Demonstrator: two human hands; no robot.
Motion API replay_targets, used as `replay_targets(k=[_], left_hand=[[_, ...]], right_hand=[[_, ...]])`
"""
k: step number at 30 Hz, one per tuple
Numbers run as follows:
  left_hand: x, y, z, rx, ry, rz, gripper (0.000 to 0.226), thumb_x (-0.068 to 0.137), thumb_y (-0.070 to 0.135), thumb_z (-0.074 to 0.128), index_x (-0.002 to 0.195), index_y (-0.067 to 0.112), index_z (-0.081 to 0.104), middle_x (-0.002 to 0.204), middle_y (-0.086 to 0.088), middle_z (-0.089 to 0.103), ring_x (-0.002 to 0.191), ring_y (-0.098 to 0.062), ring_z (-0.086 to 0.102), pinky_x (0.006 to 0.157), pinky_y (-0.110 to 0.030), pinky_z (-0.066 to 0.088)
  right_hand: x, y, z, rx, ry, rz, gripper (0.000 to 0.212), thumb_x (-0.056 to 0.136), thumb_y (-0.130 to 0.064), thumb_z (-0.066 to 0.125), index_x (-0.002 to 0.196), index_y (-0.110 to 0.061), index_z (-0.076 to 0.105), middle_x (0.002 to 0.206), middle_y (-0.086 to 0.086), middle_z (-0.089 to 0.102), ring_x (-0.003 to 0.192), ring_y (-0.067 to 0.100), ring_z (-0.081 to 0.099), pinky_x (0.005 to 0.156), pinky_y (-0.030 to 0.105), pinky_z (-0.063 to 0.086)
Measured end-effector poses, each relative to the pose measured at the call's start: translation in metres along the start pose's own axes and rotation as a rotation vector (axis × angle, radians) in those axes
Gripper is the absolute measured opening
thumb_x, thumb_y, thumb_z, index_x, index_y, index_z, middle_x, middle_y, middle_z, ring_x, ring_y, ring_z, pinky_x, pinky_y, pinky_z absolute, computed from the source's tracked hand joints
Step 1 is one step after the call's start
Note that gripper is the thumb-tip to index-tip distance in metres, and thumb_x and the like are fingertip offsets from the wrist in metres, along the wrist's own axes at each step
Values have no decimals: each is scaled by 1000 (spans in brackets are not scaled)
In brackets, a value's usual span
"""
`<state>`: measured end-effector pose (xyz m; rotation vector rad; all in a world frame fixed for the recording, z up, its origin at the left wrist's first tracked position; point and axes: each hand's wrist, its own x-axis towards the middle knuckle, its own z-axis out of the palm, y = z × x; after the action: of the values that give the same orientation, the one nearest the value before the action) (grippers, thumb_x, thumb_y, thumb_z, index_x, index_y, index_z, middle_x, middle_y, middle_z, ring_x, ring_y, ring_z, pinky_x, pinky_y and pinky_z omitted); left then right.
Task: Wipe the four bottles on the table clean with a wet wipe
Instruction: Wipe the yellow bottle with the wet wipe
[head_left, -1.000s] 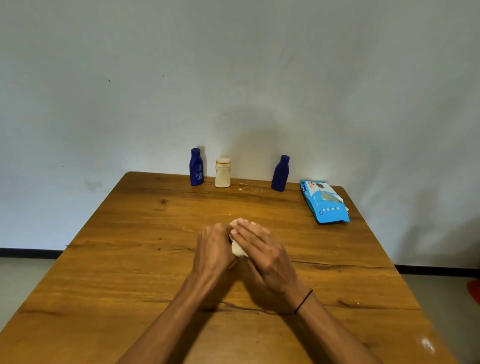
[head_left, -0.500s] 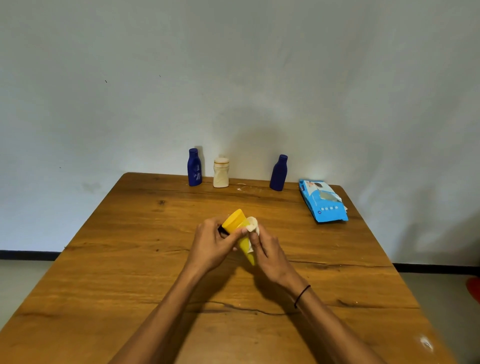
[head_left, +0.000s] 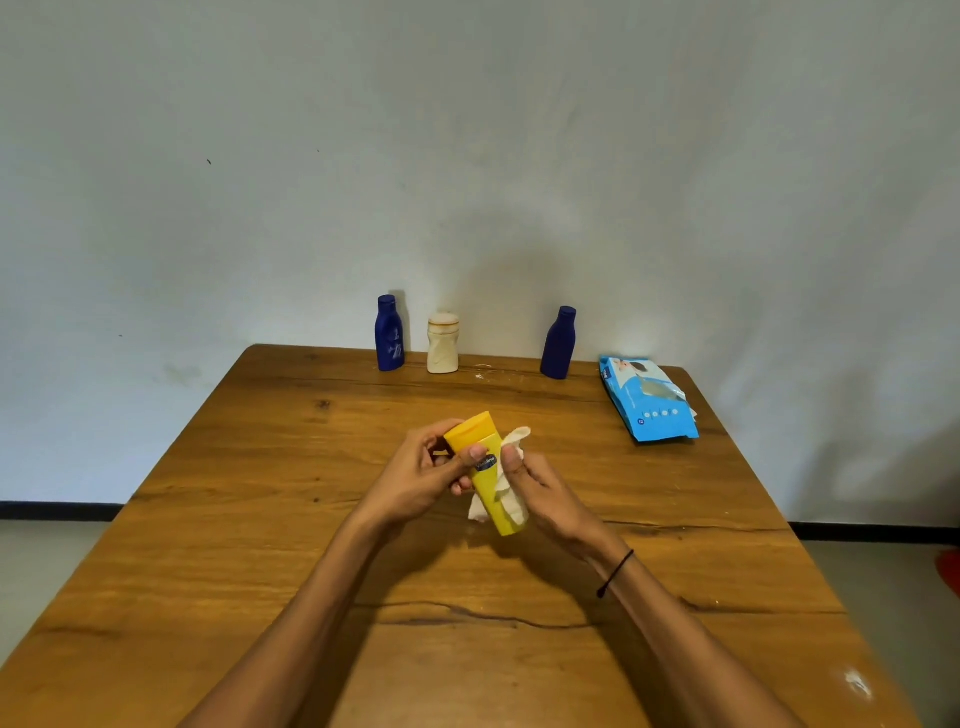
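**Yellow tube held over bench, wipe pressed to its side**

Yellow plastic squeeze tube (head_left: 491, 470) held above the middle of the brown wooden bench (head_left: 260, 519), cap end tilted up and away, narrow end pointing down toward the camera. Gripped near the cap by the left hand (head_left: 421, 480), thumb across the front by the dark blue oval label, fingers (head_left: 460, 486) curled behind. Label reads "Vaseline". Crumpled white wet wipe (head_left: 506, 493) pinched against the tube's right side by the right hand (head_left: 545, 499), thumb on top, one corner sticking up past the fingertips. Thin black band (head_left: 615, 571) on the right wrist.

Along the far edge of the bench, upright and apart: dark blue plastic bottle on the left (head_left: 389, 335), cream plastic bottle (head_left: 443, 344) just beside it, second dark blue plastic bottle (head_left: 559, 344) further right. Light blue soft pack of wipes (head_left: 647, 400) lying flat near the right edge, print too small to read.
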<state>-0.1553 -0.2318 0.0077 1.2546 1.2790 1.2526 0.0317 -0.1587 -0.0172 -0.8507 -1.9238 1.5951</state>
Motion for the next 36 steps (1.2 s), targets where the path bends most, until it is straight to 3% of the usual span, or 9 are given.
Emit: replay_targets(k=[2, 5, 10, 15, 18, 22, 26, 30, 36], left_hand=[[-1, -1, -3, 13, -13, -17, 40, 96, 29, 72, 133, 20, 64, 102, -2, 76, 78, -10, 66, 65, -19, 54], [-3, -3, -4, 3, -59, -12, 38, 96, 25, 72, 133, 19, 65, 105, -2, 77, 81, -10, 68, 65, -20, 54], [-3, 3, -4, -18, -163, -29, 30, 95, 18, 71, 125, 21, 68, 115, 6, 75, 109, -14, 72, 87, -30, 61], [0, 2, -9, 24, -175, 9, 25, 91, 30, 73, 115, 22, 71, 112, 8, 63, 107, -12, 65, 92, -34, 59], [1, -2, -9, -27, -132, 44, 22, 93, 23, 71, 112, 13, 70, 111, 0, 63, 103, -13, 65, 81, -27, 57], [-3, -8, -13, -127, -42, 46, 29, 90, 36, 77, 103, 11, 71, 96, -2, 69, 79, -8, 66, 66, -18, 52], [-2, -13, -10, -102, 116, 56, 25, 88, 27, 75, 101, 6, 72, 79, 13, 70, 70, 3, 62, 61, -12, 47], [1, -14, -6, -24, 146, 58, 19, 90, 19, 78, 102, 4, 77, 88, 5, 72, 73, 4, 62, 62, -10, 47], [0, -2, -2, -29, 75, -72, 19, 101, 29, 65, 100, 15, 78, 101, 3, 66, 80, -7, 55, 62, -19, 41]], right_hand=[[-2, -11, -3, 122, -64, 138, 62, 105, -62, 27, 114, -12, 64, 109, 25, 71, 94, 28, 69, 88, 46, 58], [-2, -12, -9, 361, -271, 291, 72, 108, -60, 14, 126, -9, 62, 104, 14, 69, 86, 22, 67, 77, 35, 59], [5, 0, -1, 554, -560, 455, 64, 101, -64, 22, 82, -14, 57, 65, -2, 51, 52, 10, 48, 57, 24, 40], [11, 0, 3, 640, -726, 383, 60, 107, -55, 18, 75, -12, 46, 53, -1, 49, 42, 12, 49, 53, 27, 42], [6, -2, 10, 570, -525, 334, 66, 105, -63, 25, 88, -9, 59, 63, 3, 59, 49, 11, 55, 50, 25, 46], [-4, -5, 15, 432, -209, 165, 62, 109, -54, 19, 128, -11, 60, 108, 15, 73, 74, 25, 69, 61, 33, 62], [-8, 2, 16, 90, -118, -27, 38, 108, -41, 45, 123, -8, 58, 104, 17, 75, 84, 35, 77, 73, 43, 62], [-8, 8, 22, -344, 139, -161, 25, 104, -46, 56, 113, -23, 62, 89, -2, 76, 76, 9, 73, 67, 37, 58], [0, 0, 27, -163, 198, -53, 65, 91, -76, 53, 92, -12, 68, 78, 11, 75, 67, 20, 72, 58, 46, 54]])
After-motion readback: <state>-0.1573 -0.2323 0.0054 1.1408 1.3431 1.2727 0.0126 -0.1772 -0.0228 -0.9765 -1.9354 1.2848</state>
